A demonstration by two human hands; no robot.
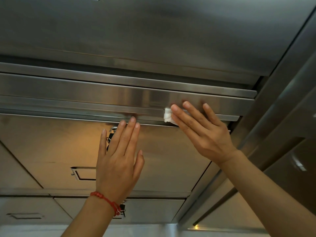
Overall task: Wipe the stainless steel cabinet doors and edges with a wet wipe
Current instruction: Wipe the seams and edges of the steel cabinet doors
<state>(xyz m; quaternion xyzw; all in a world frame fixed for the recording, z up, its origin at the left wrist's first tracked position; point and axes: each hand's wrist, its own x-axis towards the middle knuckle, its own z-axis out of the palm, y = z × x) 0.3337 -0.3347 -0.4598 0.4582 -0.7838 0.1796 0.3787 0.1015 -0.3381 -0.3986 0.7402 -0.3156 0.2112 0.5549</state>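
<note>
A folded white wet wipe (168, 115) is being pressed against the stainless steel cabinet's edge rail (102, 93) by the straight fingers of the right hand (203, 132). The cabinet door (162, 159) below is being touched by the flat, spread left hand (119, 161), which is holding nothing.

Right hand (201, 132) flat, straight fingers pressing the folded white wet wipe (168, 115) onto the steel cabinet edge (102, 93), left hand (119, 158), red bracelet (107, 201) at the wrist, open against the cabinet door (51, 142) below.
</note>
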